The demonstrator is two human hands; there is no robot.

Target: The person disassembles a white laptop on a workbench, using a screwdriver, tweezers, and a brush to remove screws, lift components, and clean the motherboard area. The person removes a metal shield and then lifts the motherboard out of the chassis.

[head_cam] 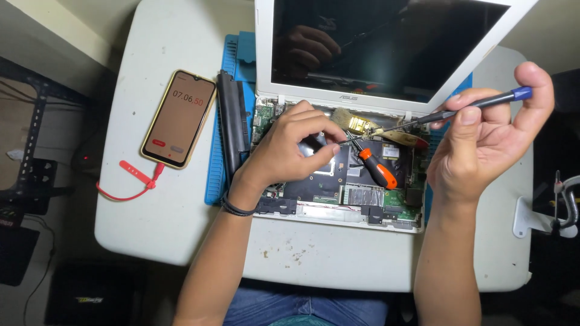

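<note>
- While the laptop (362,181) lies opened up on a white surface (169,199), its board bare and its screen tilted back, both hands work over the insides.
- Right hand (483,148): fingers closed round a thin dark tool (465,107) with a blue end, held up at a slant; its tip points down toward the hinge edge of the board.
- Left hand (290,148): fingers curled and pinched together over the dark middle of the board; whether they grip anything cannot be told. A dark band sits on that wrist.
- Just beside the left fingers, a screwdriver (376,168) with an orange handle lies on the board.
- Near the hinge, a small brush (350,121) with pale bristles rests on the board.
- Under the laptop, a blue mat (214,181) sticks out on the left; a long black battery (232,121) lies on it, beside the case.
- Further left, a phone (179,118) with a yellow rim lies face up, its screen lit, with a red cable (130,181) plugged into its lower end.
- At the far right edge, a metal clamp (562,205) stands by the surface.
</note>
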